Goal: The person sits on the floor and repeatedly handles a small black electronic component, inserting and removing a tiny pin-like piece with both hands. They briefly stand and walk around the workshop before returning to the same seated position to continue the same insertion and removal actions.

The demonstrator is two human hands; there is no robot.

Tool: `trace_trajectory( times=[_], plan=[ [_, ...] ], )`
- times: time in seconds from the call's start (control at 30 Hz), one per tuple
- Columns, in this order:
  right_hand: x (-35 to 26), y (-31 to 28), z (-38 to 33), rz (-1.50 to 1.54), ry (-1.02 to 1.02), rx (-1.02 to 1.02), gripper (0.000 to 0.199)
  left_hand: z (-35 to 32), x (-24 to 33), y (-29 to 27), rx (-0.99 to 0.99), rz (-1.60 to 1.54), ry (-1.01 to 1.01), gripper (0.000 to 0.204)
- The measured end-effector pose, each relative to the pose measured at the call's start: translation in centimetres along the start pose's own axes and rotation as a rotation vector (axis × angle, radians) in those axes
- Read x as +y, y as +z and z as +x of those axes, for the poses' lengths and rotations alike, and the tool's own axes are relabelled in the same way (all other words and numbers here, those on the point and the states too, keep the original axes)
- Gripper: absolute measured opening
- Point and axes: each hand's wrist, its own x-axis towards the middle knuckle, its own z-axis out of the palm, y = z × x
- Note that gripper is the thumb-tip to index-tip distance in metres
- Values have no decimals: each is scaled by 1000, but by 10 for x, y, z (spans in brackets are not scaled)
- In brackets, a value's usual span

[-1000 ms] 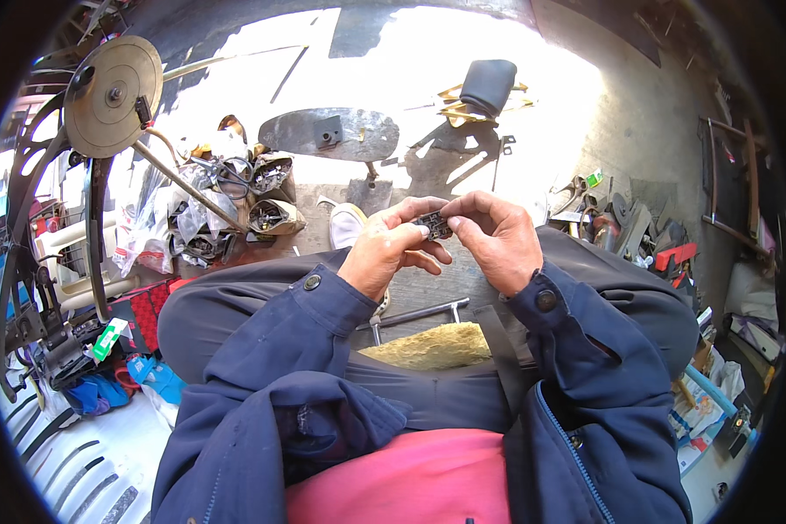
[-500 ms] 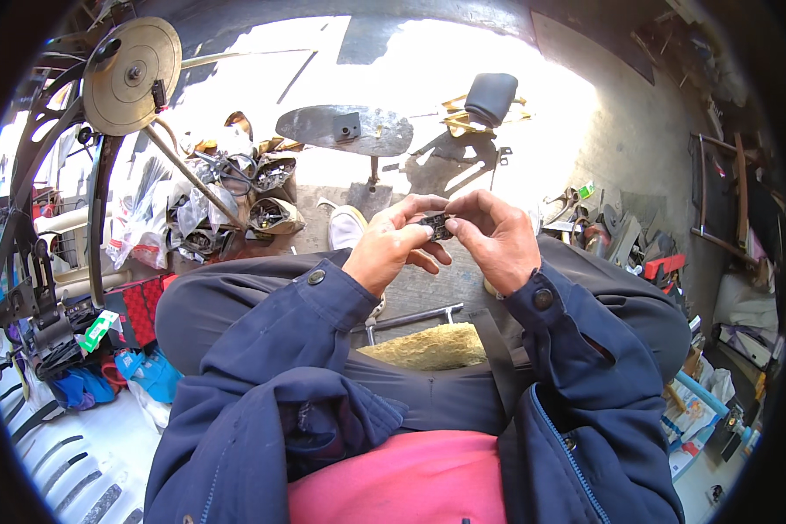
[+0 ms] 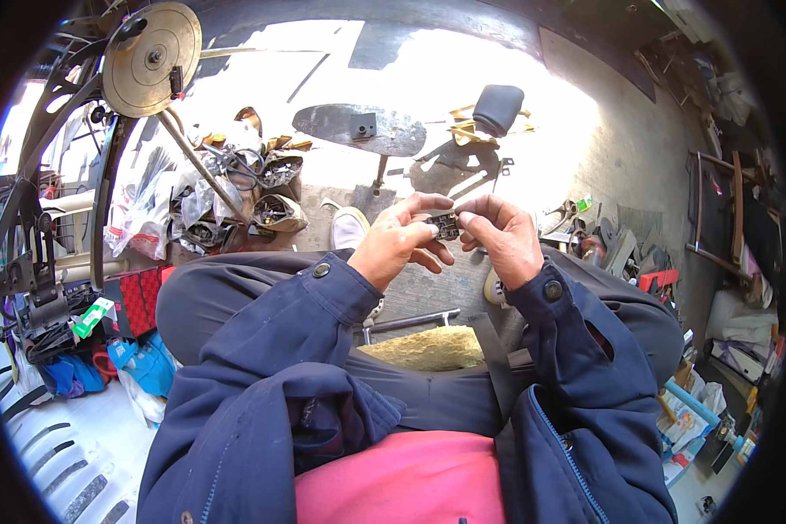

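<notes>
Between my hands, above my lap, is a small blackish blocky part (image 3: 446,227) with square recesses in its face; its exact kind is too small to make out. My left hand (image 3: 395,244) grips its left end between thumb and forefinger, the other fingers curled loosely below. At the opposite end, the thumb and forefinger of my right hand (image 3: 508,243) pinch together against its edge. Whether a smaller piece sits in that pinch is hidden. Under my wrists, a yellow rough-textured pad (image 3: 432,348) lies at the seat's front, beside a metal bar (image 3: 410,320).
Ahead stands an oval metal plate on a post (image 3: 397,131), near a dark padded stool (image 3: 498,109). Open bags of small parts (image 3: 278,212) sit front left, below a large round disc (image 3: 153,59) on a machine. Tools and scrap (image 3: 616,249) pile up on the right.
The right fingers have shifted slightly right along the small part, leaving more of its face showing. My left hand keeps its grip. The whole view has shifted a little.
</notes>
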Motion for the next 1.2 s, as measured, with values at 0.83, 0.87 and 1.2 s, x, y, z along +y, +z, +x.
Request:
trace_trajectory(
  times=[0.83,0.87,1.2],
  plan=[
    [6,-6,5,-42,29,-24,23,7,-8,3,16,108,23,46],
    [6,-5,5,-71,11,-25,24,7,-8,3,13,114,22,46],
    [4,-5,5,-61,70,-26,25,6,-8,2,0,97,13,46]
  ],
)
